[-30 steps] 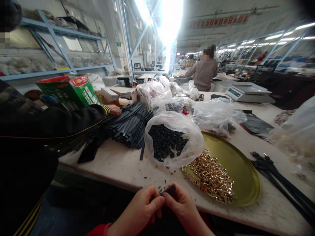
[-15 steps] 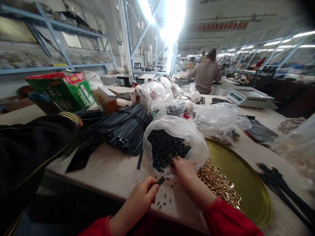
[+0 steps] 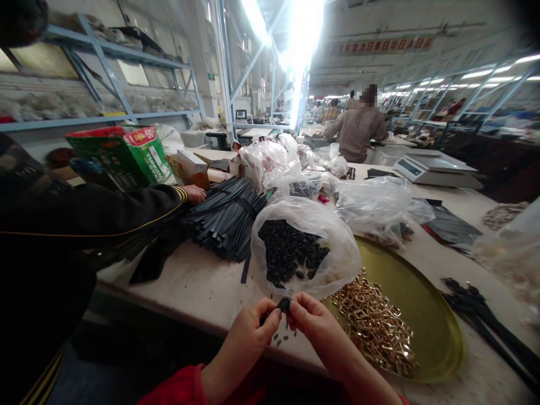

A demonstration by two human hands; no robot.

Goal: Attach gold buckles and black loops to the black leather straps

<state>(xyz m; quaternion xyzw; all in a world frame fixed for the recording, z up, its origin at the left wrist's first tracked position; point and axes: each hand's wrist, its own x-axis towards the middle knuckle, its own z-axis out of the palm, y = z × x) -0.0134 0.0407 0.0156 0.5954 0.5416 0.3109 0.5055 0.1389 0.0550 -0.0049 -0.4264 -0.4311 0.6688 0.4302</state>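
Note:
My left hand (image 3: 252, 332) pinches a black strap (image 3: 283, 304), its short end poking out past the thumb. Against that end, the closed fingertips of my right hand (image 3: 311, 318) grip a small black piece, largely covered by the fingers. Just beyond both hands, a clear plastic bag (image 3: 343, 247) lies open with many small black loops (image 3: 291, 250) inside. Right of the bag, a heap of gold metal buckles (image 3: 375, 320) rests on a round golden tray (image 3: 449, 337).
A bundle of dark straps (image 3: 228, 219) lies to the left, touched by a co-worker's hand (image 3: 194, 194). Behind are a green carton (image 3: 139, 160), more plastic bags (image 3: 371, 202) and a scale (image 3: 436, 169). Black straps with metal ends (image 3: 476, 309) lie far right.
My right hand has come out of the bag and met my left hand at the strap's end. The co-worker's arm has reached right onto the strap bundle.

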